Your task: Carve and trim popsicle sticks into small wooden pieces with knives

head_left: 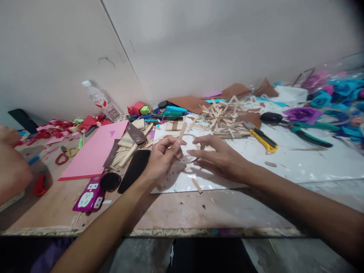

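My left hand (163,157) pinches a flat wooden stick (182,130) between thumb and fingers, its tip pointing up. Against the same fingers is a thin round ring (187,162), possibly a roll of clear tape. My right hand (218,157) reaches to the ring's far side with its fingers spread; whether they touch it I cannot tell. Both hands are above a white board (227,176). A short wooden strip (196,185) lies below them. Just behind the hands is a heap of wooden sticks (222,115).
To the right lie a yellow cutter knife (264,140), green-handled pliers (309,136) and paper flowers (303,115). On the left are a black phone (135,170), a pink sheet (93,151), a purple object (89,195) and a water bottle (101,101). Another person's hand (13,167) shows at the left edge.
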Demonstrator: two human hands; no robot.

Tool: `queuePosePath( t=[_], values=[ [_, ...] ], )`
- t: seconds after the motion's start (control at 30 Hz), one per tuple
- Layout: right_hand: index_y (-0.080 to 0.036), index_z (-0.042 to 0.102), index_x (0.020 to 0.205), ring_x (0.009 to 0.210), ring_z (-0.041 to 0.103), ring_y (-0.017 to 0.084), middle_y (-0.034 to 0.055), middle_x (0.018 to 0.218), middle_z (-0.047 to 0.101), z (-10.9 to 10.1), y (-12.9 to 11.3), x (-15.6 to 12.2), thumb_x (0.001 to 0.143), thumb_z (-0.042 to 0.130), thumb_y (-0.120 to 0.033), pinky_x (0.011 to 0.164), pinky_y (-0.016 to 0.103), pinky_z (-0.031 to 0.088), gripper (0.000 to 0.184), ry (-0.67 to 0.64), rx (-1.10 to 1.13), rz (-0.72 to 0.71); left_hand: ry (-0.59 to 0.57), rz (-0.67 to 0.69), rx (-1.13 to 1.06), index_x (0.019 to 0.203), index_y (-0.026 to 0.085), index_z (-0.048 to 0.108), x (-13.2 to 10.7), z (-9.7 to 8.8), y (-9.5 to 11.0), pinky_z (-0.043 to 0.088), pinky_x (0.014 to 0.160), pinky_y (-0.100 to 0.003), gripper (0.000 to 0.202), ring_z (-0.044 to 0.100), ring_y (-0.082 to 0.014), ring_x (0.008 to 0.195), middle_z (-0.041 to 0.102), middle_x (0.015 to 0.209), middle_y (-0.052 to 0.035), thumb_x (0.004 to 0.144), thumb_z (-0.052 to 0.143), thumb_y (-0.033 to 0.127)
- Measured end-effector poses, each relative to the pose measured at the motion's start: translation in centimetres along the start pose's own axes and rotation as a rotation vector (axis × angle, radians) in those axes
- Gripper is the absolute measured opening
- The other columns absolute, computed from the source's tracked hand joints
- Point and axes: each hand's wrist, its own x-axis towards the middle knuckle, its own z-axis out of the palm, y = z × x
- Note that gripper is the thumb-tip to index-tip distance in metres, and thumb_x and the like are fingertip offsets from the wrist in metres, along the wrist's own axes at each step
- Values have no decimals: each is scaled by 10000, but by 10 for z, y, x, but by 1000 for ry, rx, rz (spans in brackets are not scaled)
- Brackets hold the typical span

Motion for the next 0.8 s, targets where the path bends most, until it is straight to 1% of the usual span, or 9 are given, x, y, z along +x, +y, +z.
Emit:
queuePosePath(
  t=[0.07, 0.13, 0.23, 0.3, 0.4, 0.5, 0.67, 0.73, 0.8],
  values=[
    [-213, 551, 1372, 1117, 594, 238, 163, 1318, 563, -2, 1, 1, 1026, 601, -225, 914, 396, 515, 350, 92, 87, 96, 17, 59, 38, 876, 183, 726, 0, -1, 0, 465, 628, -216, 226, 515, -85, 630, 622, 754, 3, 906, 776, 401],
    [-203, 552, 1373, 1034, 622, 215, 127, 1186, 624, -4, 4, 1, 1032, 592, -234, 889, 373, 520, 345, 138, 166, 181, -4, 122, 140, 859, 182, 715, -3, -2, 1, 477, 662, -234, 212, 551, -102, 689, 659, 843, -21, 927, 754, 379],
    [-183, 624, 1272, 863, 633, 181, 61, 964, 675, -4, 12, 0, 1032, 596, -248, 801, 333, 507, 250, 133, 237, 208, -131, 311, 380, 884, 189, 711, -9, 0, 2, 490, 724, -260, 126, 607, -133, 796, 671, 892, -37, 963, 710, 288],
    [-174, 668, 1195, 867, 643, 181, 62, 950, 691, -2, 16, -1, 1026, 605, -262, 795, 326, 500, 200, 110, 280, 219, -228, 440, 499, 926, 198, 712, -13, 2, 2, 501, 791, -285, 49, 634, -154, 889, 682, 943, -46, 966, 693, 221],
    [-168, 711, 1058, 815, 645, 160, 50, 912, 716, -1, 14, 0, 1028, 601, -282, 753, 297, 492, 162, 91, 388, 326, -299, 493, 513, 962, 201, 715, -15, 3, 3, 509, 893, -327, 32, 649, -181, 1012, 696, 1037, -68, 959, 689, 182],
    [-163, 739, 1014, 694, 608, 135, 23, 802, 704, -3, 7, 4, 1035, 583, -320, 641, 264, 461, 222, 85, 471, 465, -283, 379, 356, 922, 188, 719, -14, 3, 4, 530, 891, -327, 61, 666, -177, 982, 719, 1036, -81, 962, 699, 229],
    [-165, 693, 1266, 489, 469, 110, -52, 582, 558, -5, 1, 10, 1009, 601, -343, 458, 232, 357, 325, 13, 775, 805, -168, -49, 10, 822, 197, 698, -12, 4, 3, 575, 741, -288, 222, 658, -148, 807, 731, 986, -66, 911, 769, 388],
    [-181, 701, 1229, 425, 417, 101, -71, 521, 512, -2, 2, 11, 986, 631, -325, 404, 220, 315, 291, 18, 967, 983, -94, -98, -32, 802, 206, 696, -13, 7, 1, 588, 725, -278, 240, 660, -157, 859, 710, 1087, -66, 867, 811, 406],
    [-190, 710, 1158, 386, 366, 89, -86, 473, 454, -1, 2, 12, 961, 650, -281, 368, 203, 278, 225, 75, 1115, 1152, -28, -52, 12, 801, 218, 711, -14, 10, 2, 602, 752, -283, 232, 661, -183, 996, 652, 1276, -63, 858, 815, 418]
  ],
)
